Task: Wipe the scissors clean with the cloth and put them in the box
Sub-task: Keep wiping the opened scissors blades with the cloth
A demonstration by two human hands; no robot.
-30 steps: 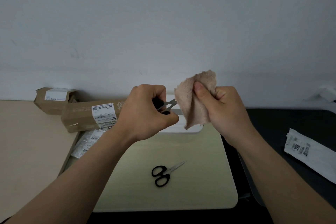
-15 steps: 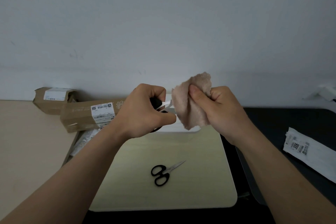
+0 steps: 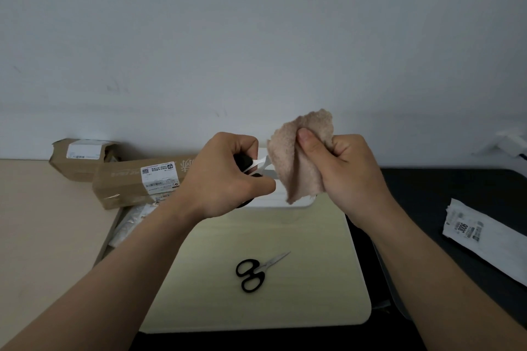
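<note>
My left hand grips the black handles of a pair of scissors, held in the air above the board. Its blades point right and disappear into a folded pinkish-beige cloth. My right hand pinches that cloth around the blades, thumb on top. A second pair of black-handled scissors lies shut on the pale board, tips pointing up and right. A white box stands behind my hands, mostly hidden by them.
Two brown cardboard parcels with white labels lie at the back left, with plastic bags beside them. A white labelled bag rests on the dark surface at the right. The wall stands close behind.
The cloth has slid slightly along the blades toward the handles and back. Both hands stay close together in the same place.
</note>
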